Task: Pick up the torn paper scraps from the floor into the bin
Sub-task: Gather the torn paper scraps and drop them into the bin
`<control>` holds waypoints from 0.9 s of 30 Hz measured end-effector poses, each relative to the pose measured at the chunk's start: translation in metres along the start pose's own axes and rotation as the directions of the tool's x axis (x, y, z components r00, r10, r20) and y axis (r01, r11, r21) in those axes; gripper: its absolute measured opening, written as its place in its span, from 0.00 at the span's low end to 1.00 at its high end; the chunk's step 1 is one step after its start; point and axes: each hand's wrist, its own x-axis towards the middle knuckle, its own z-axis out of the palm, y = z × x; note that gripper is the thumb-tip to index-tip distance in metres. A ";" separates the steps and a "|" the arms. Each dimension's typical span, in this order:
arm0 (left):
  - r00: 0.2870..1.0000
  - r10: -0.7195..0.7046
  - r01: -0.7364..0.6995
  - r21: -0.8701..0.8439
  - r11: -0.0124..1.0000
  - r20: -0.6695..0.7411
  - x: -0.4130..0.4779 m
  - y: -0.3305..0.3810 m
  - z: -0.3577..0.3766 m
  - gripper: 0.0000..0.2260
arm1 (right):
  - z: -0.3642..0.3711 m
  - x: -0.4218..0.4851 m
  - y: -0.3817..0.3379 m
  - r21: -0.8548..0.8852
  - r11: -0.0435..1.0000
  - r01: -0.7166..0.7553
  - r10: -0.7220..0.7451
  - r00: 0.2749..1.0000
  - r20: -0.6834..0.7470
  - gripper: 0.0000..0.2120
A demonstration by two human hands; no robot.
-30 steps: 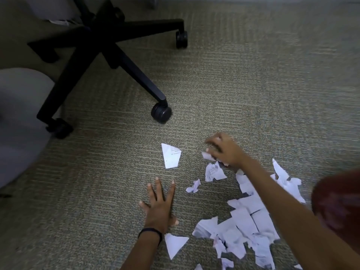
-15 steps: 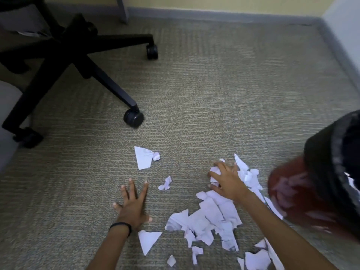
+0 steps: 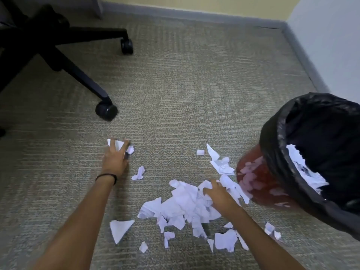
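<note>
While the left hand (image 3: 115, 159) reached forward across the carpet (image 3: 194, 84), its fingers (image 3: 111, 148) lay spread over a white triangular scrap (image 3: 116, 143), not visibly closed on it. Nearer the person, the right hand (image 3: 218, 193) pressed into the main pile of torn paper scraps (image 3: 181, 205), fingers curled around some pieces. Just right of the pile stood a red bin (image 3: 259, 184) with a black liner (image 3: 331, 133), tilted, scraps inside. An office chair base (image 3: 64, 55) stood far left.
</note>
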 end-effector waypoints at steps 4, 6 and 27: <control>0.994 -0.061 0.056 0.055 0.997 0.090 0.012 0.004 0.011 0.21 | 0.019 -0.013 0.015 0.077 0.996 0.043 -0.049 0.995 0.081 0.18; 0.999 -0.029 0.029 0.012 1.000 0.024 0.008 0.005 0.008 0.15 | 0.018 -0.014 0.018 0.160 0.987 0.012 -0.024 0.997 0.074 0.17; 0.934 0.203 -0.185 -0.087 0.979 0.293 -0.063 0.064 0.040 0.25 | -0.200 -0.147 0.000 0.528 0.770 0.358 0.349 0.457 -0.818 0.19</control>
